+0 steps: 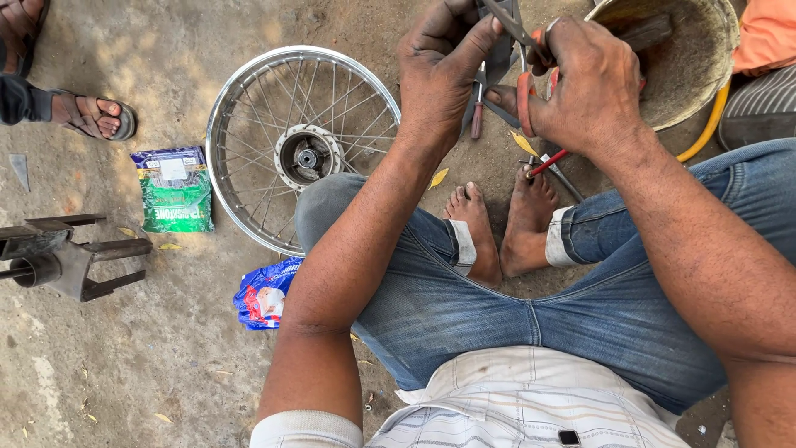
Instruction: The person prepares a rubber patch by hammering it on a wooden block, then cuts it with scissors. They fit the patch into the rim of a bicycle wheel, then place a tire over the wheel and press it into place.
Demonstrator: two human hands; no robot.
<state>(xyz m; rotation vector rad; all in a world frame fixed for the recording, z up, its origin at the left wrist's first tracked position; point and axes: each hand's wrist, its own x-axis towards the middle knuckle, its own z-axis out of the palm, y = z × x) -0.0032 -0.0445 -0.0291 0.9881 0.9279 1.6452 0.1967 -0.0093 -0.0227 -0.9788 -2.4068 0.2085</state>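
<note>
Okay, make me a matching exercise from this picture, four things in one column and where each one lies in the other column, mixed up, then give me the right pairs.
Things:
1. spoked wheel
2. green packet
3. blue wrapper
4. metal bucket

Places:
A. top right corner, beyond the right hand
B. on the ground below the wheel, beside the left forearm
C. flat on the ground, left of the person's knee
D. left of the wheel, near a sandalled foot

Pairs: 1-C, 2-D, 3-B, 4-A
</note>
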